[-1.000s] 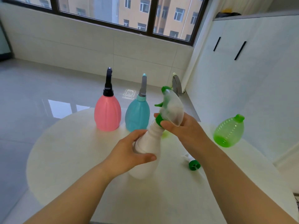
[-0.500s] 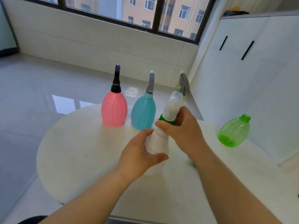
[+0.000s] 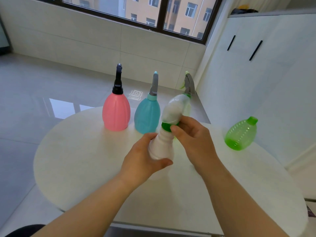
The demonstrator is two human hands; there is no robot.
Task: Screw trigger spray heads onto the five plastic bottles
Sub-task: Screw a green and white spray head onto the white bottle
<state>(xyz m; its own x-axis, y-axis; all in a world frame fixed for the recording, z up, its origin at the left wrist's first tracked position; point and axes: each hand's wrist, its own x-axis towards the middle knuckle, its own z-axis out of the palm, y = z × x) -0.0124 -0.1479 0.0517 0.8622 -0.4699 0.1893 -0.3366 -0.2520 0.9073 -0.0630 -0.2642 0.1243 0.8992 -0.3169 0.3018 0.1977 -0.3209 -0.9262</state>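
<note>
Note left grip (image 3: 142, 161) wrapped round white bottle (image 3: 162, 146) body, low over counter (image 3: 77, 159); right grip (image 3: 193, 139) pinching green collar (image 3: 166, 126) of trigger spray head (image 3: 174, 110) directly above. Treat bottle's long axis, tilted up and away, as turning axis for collar.

This looks like a room in a flat, high up. A dark-framed window (image 3: 142, 9) at 12 o'clock faces a residential block (image 3: 186, 12). Glossy pale floor tiles (image 3: 42, 103) spread from 9 to 11 o'clock. White cupboards (image 3: 282, 86) with slim black handles (image 3: 255, 50) stand at 2 o'clock, beside a round white tabletop (image 3: 77, 159).
</note>
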